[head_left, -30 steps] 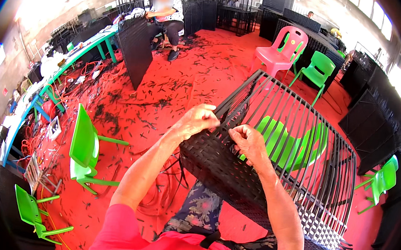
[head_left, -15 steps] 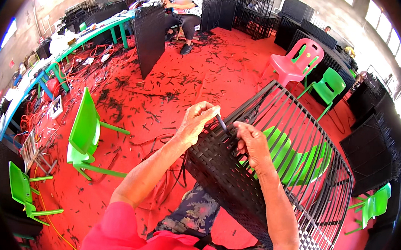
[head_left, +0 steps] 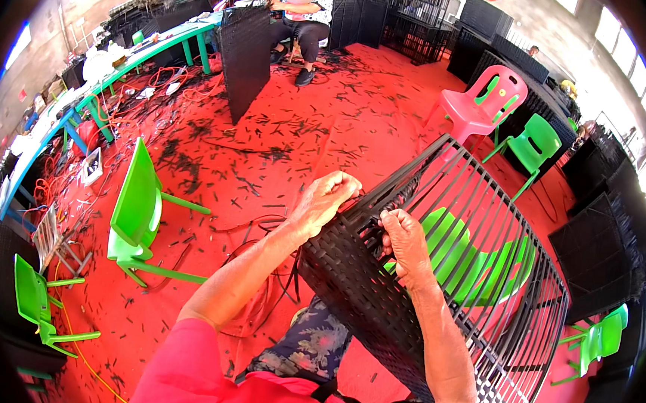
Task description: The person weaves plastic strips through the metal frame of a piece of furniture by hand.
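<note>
A black woven frame [head_left: 362, 279] of flat plastic strips leans across my legs, with its close weave facing me and open rows of long black slats [head_left: 486, 228] stretching away to the right. At its upper left corner my left hand [head_left: 323, 205] is closed in a pinch, and a dark bit of strip shows just below the curled fingers. My right hand [head_left: 404, 241] is also closed, thumb against forefinger, right beside the loose black strips [head_left: 398, 195] at that corner. Whatever lies between its fingertips is too small and dark to make out.
A green chair [head_left: 139, 211] stands to the left and another green seat [head_left: 461, 256] shows through the slats. Black strip scraps [head_left: 251, 151] litter the red floor. A pink chair [head_left: 479, 104] and a seated person [head_left: 301, 28] are farther off. Cables lie under the long table [head_left: 150, 47].
My left hand has turned over and curled in; the strip that stuck out from its fingertips is mostly hidden now. My right hand has shifted slightly down, its fingers drawn closer together.
</note>
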Available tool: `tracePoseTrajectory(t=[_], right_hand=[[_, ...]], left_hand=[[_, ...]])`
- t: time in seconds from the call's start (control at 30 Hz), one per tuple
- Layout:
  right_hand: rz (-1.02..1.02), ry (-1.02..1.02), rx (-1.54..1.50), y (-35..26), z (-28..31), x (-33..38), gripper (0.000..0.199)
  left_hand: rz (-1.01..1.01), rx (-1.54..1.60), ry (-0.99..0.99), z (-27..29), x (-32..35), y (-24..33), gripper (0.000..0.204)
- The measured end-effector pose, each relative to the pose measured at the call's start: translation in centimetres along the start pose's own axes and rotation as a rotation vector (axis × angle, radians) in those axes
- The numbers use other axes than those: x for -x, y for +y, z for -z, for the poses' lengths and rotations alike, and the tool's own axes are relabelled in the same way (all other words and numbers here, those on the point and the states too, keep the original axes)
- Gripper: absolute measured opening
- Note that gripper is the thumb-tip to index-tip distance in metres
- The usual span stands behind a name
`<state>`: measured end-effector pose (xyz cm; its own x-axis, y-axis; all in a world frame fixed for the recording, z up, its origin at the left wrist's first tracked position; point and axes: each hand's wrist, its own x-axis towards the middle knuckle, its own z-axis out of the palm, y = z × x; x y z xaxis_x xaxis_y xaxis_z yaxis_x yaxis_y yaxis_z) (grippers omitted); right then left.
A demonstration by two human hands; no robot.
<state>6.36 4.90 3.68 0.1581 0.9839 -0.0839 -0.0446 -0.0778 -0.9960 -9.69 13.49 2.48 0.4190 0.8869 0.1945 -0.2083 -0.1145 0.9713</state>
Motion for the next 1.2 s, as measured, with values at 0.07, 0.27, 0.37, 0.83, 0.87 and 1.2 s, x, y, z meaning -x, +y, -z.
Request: tracePoseTrajectory(t=[0.07,0.27,0.37,0.83,0.87,1.2], right_hand=[[0.033,0.012,-0.01,0.6,0.2,-0.1,0.022],[0.042,0.029,0.085,0.2,-0.5,0.1,0.022],[0.125,0.031,0.275,0.3,-0.9,-0.1,0.024],[0.151,0.143,0.082,1.3,-1.3,-0.2,0.025],[0.15,0.144,0.081,1.1,-1.2,-0.2,0.025],[0.276,0.138,0.494,1.3,-1.9,-0.5,0.022]], left_hand=[[0.097,-0.067,-0.046,0.0,0.0,-0.2,0.021],[0.167,-0.089,-0.079,0.5,-0.2,-0.4,0.017],[0.151,-0.053,-0.077,0.6,-0.3,-0.8,0.019],[0.131,-0.418,-0.081,2.7,0.5,-2.7,0.027],[0.122,-0.423,-0.08,2.7,0.5,-2.8,0.027],[0.135,-0.342,-0.018,1.9,0.7,-1.7,0.028]])
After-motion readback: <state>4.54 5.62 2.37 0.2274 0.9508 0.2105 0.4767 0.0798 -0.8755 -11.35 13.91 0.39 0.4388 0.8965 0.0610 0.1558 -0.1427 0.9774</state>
